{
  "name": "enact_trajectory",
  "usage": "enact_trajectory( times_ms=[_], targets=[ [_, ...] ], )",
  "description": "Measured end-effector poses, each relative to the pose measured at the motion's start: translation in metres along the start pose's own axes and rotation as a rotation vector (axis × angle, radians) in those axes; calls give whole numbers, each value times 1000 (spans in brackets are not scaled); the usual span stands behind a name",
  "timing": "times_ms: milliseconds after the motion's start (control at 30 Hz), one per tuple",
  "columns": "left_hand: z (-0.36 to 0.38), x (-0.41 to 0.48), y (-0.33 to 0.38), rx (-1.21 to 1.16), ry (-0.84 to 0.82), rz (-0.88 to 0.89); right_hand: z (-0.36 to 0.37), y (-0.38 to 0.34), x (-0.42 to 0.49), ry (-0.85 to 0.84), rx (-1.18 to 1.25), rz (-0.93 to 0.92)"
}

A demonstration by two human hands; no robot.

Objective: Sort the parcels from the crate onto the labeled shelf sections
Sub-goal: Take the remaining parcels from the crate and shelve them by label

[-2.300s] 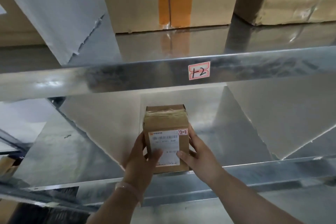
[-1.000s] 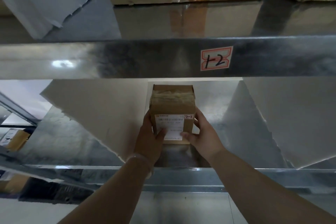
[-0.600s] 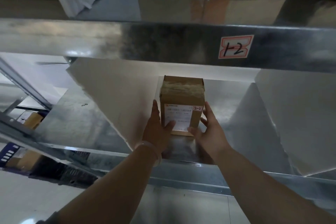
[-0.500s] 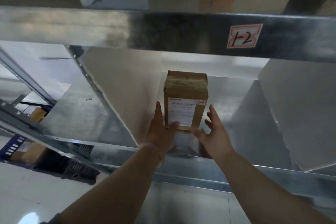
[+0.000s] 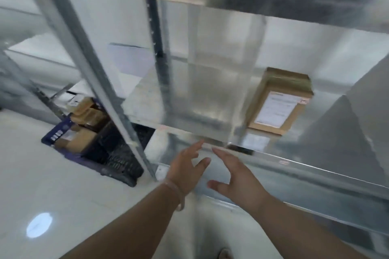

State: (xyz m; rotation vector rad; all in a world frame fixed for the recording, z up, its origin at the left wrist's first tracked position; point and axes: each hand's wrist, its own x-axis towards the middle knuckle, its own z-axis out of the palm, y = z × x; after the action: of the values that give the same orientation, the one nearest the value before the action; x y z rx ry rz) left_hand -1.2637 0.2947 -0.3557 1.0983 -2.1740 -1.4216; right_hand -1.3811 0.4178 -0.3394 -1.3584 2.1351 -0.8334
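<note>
left hand (image 5: 185,170): spread wide, fingers straight, holding nothing; in the air just short of the shelf's front rail.
right hand (image 5: 237,183): also wide and empty, fingers stretched forward, thumb out to the side; just beside the left hand, not touching it.
parcel (image 5: 277,101): brown box standing on the shelf (image 5: 328,111), up and to the right of the right hand, well apart from both hands.
label (image 5: 275,109): white, on the parcel's face toward the hands; print too blurred to read.
rail (image 5: 315,176): metal, runs from just beyond the fingertips off to the right of the right hand.
divider (image 5: 221,69): pale sheet on the shelf, above both hands and left of the parcel; blurred.
crate (image 5: 117,160): dark, on the floor (image 5: 52,174) left of the left hand, partly behind a slanting metal post (image 5: 94,69).
parcels (image 5: 86,115): several brown ones in the crate, at its far end from the left hand.
band (image 5: 176,193): thin, round the left wrist.
</note>
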Motion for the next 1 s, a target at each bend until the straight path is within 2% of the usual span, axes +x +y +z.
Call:
enact_trajectory(
  times_ms=[100,233,400,500,667,1000],
  targets=[
    [-72,-36,-40,50,59,-49,58,-55,9,-74,43,-53],
    [-177,-89,-84,80,179,-132,133,-138,27,-261,69,-175],
    [-281,-132,-132,132,392,-215,216,-234,53,-316,8,-331],
    [-317,-142,-155,90,452,-276,249,-270,65,-379,20,-379],
    [-357,-127,-189,75,496,-333,282,-297,100,-462,-13,-389],
    [-446,-27,-220,63,520,-427,326,-348,236,-604,28,-344]
  ],
)
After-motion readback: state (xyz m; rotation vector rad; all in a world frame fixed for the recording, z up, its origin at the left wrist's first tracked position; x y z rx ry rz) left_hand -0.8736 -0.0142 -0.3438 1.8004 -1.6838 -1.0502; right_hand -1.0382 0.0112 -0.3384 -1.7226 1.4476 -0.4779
